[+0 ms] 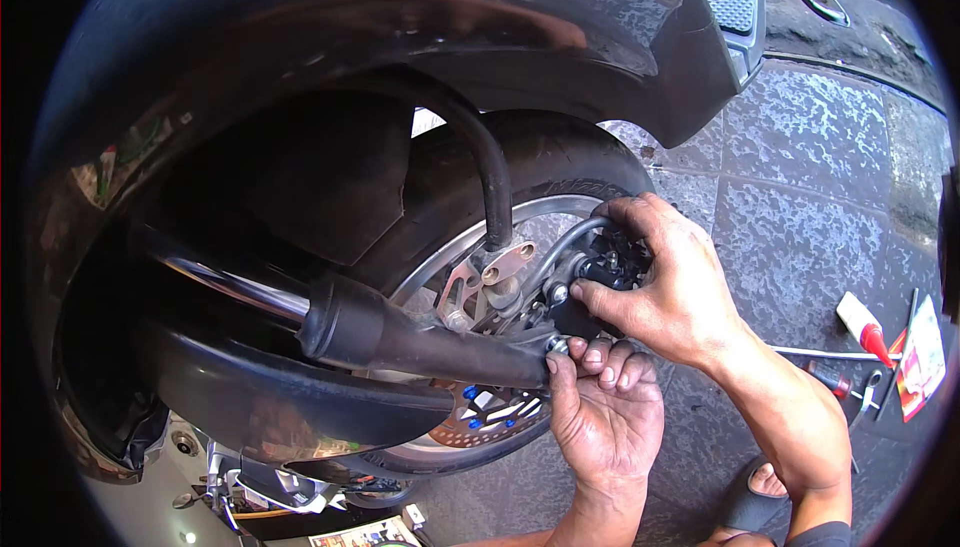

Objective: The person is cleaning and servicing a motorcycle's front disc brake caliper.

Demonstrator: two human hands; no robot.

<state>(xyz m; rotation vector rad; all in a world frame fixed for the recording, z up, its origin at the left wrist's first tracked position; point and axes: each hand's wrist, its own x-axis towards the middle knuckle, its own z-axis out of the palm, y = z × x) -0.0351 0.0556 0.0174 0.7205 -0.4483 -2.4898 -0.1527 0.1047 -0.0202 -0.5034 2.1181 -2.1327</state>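
My left hand (610,412) pinches the silver head of a bolt (557,345) at the lower end of the black fork leg (420,345). Above it, my right hand (670,282) grips a black brake caliper (600,272), thumb on the near side and fingers partly hidden behind. A second silver bolt (557,293) joins a curved brake hose (565,242) to the caliper. Beside these parts sits a metal bracket (462,292) with holes. The wheel's black tyre (560,152) and a drilled brake disc (480,429) with blue bolts lie behind the fork.
Dark bodywork (380,22) arches over the wheel, and a black fender (290,387) runs below the fork. On the tiled floor (800,207) at right lie a white tube with a red cap (865,327), a red-and-white packet (920,359) and a screwdriver (828,379). A sandalled foot (765,487) is near the lower edge.
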